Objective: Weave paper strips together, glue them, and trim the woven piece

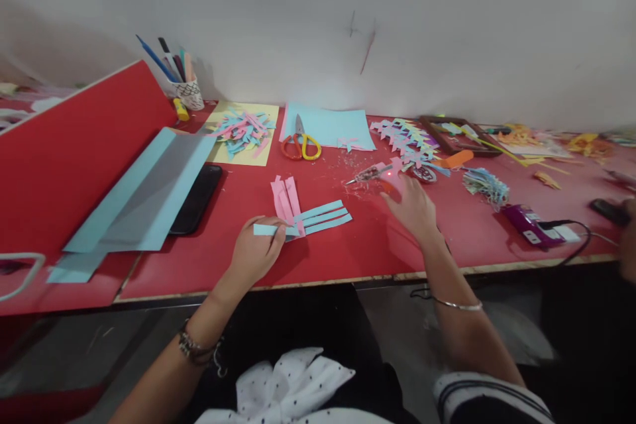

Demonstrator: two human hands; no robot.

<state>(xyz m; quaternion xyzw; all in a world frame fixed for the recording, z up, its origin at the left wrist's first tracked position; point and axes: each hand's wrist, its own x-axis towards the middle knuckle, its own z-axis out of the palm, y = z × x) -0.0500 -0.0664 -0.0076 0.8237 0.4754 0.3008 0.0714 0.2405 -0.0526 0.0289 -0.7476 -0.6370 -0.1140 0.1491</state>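
My left hand is closed, pinching light blue paper strips near the table's front edge. The blue strips fan out to the right. Pink paper strips cross them and point away from me, and a short blue end sticks out to the left past my fingers. My right hand is around the back of a pink glue gun with an orange trigger and a small red light. The gun's nozzle points left, and a clump of stringy dried glue surrounds it. My fingers partly hide its handle.
Scissors lie on blue sheets at the back. A heap of cut strips rests on yellow paper. Woven paper chains and a purple device with a cable are on the right. A black phone lies left; another person's hand shows far right.
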